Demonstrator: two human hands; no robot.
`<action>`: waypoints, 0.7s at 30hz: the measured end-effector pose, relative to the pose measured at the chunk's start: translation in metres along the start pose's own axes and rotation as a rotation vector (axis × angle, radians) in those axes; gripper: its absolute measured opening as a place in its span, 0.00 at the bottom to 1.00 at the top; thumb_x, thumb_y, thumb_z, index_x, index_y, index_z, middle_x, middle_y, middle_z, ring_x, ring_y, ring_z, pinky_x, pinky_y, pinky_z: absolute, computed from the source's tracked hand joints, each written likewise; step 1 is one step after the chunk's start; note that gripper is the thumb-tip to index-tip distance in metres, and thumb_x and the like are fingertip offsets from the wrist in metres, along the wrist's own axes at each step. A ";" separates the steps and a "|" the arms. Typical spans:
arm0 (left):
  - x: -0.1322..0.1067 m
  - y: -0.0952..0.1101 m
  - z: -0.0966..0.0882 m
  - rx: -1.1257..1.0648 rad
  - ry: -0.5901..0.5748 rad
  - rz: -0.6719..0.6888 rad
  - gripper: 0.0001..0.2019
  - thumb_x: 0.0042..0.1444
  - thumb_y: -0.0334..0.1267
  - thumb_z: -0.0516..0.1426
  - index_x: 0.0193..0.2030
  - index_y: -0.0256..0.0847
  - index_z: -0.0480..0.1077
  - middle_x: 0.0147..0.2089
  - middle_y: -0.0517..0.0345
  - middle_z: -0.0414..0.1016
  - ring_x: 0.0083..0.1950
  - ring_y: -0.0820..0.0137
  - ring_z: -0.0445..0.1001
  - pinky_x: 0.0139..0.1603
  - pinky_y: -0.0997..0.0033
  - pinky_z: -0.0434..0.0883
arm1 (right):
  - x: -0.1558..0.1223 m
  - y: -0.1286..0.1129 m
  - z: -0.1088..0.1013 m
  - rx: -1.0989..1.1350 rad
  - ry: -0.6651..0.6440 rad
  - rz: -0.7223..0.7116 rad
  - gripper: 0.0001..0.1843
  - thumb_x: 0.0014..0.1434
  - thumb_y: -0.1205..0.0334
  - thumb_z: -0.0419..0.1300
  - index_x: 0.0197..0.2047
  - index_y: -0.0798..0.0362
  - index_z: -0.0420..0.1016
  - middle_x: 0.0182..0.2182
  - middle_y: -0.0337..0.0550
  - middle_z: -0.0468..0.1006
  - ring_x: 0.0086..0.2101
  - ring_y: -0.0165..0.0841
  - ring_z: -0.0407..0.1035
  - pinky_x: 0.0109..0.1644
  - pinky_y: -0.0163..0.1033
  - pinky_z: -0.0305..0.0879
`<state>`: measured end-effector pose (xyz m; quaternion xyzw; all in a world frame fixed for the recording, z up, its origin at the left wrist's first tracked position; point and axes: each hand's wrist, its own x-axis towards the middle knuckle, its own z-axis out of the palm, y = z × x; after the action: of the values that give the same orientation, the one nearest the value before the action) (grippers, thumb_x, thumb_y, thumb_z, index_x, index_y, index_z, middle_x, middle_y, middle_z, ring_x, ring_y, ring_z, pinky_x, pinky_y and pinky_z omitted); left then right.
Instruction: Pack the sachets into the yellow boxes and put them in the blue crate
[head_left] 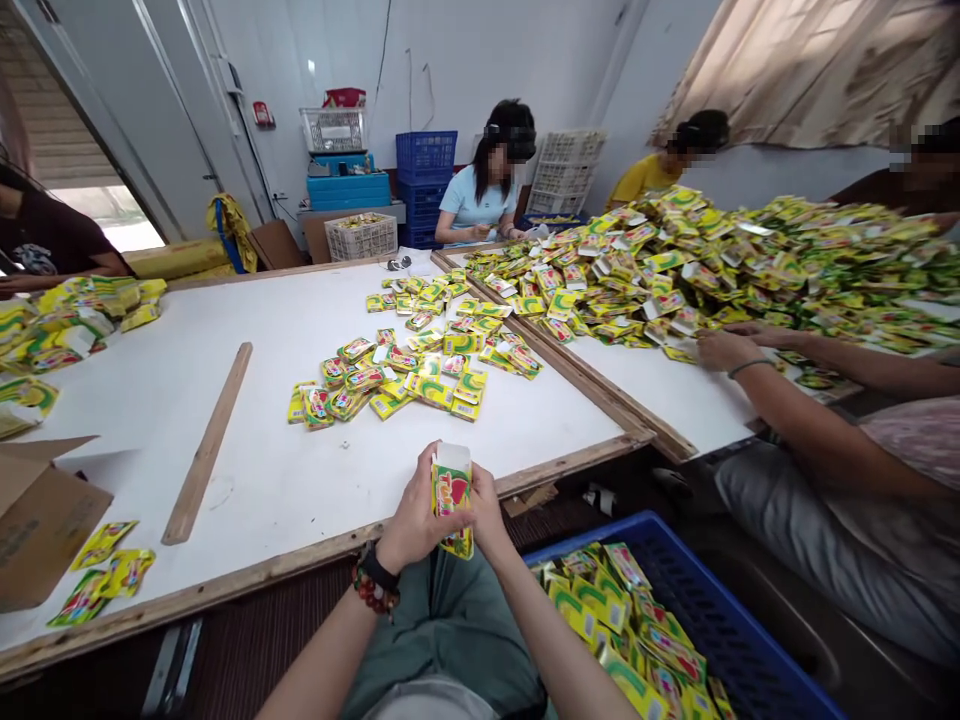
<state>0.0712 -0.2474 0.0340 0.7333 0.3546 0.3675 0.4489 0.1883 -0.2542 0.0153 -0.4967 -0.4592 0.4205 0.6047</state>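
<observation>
My left hand (411, 520) and my right hand (486, 512) both grip one small yellow-green carton (452, 490), held upright over my lap just in front of the table's wooden edge. Its white top flap stands open. A beaded bracelet and a dark band circle my left wrist. On the white table (255, 450) ahead lies a loose pile of flat yellow-green cartons (416, 365), beyond arm's touch of either hand.
A blue crate (720, 610) of cartons sits at my right knee. A wooden strip (208, 440) lies on the table's left, near a cardboard box (37, 520). A co-worker's arm (787, 385) reaches a large heap (712, 265) on the neighbouring table. Other people sit beyond.
</observation>
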 end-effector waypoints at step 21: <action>-0.013 -0.043 0.038 0.371 0.541 0.090 0.36 0.48 0.47 0.61 0.62 0.39 0.52 0.51 0.44 0.73 0.43 0.60 0.77 0.40 0.62 0.75 | -0.019 -0.020 0.005 0.135 0.068 0.140 0.18 0.54 0.50 0.60 0.38 0.55 0.81 0.32 0.42 0.81 0.34 0.38 0.73 0.39 0.40 0.71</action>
<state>0.0894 -0.2586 -0.0208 0.6934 0.4888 0.4976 0.1806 0.1806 -0.2744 0.0332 -0.4998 -0.3729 0.4746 0.6211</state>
